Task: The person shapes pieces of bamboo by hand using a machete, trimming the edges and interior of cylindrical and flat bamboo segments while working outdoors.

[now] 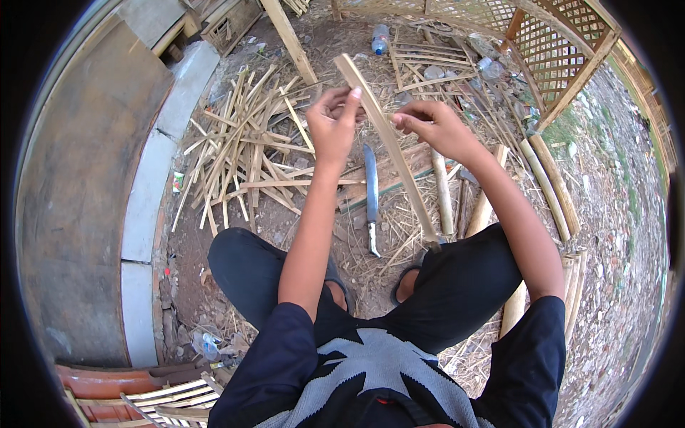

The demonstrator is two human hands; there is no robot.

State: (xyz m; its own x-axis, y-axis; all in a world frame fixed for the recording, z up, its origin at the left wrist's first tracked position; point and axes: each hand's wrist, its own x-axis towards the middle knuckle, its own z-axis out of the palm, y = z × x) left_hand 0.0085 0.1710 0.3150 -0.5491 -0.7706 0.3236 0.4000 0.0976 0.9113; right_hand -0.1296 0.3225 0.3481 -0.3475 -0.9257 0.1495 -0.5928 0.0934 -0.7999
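Observation:
A long, flat strip of split bamboo (394, 146) slants in front of me, its upper end away from me and its lower end by my right knee. My left hand (335, 121) grips it near the upper end, thumb laid along its face. Just right of the strip, my right hand (432, 128) has thumb and forefinger pinched together at its edge. Whether a sliver is between those fingertips is too small to tell. On the ground between my feet and the strip's far end lies a machete (372, 187) with a pale handle, touched by neither hand.
A heap of split bamboo sticks (242, 143) spreads at left. Round bamboo poles (548, 182) lie at right. A lattice panel (564, 64) stands at the back right, near a plastic bottle (380, 39). Concrete blocks (148, 192) edge the left side.

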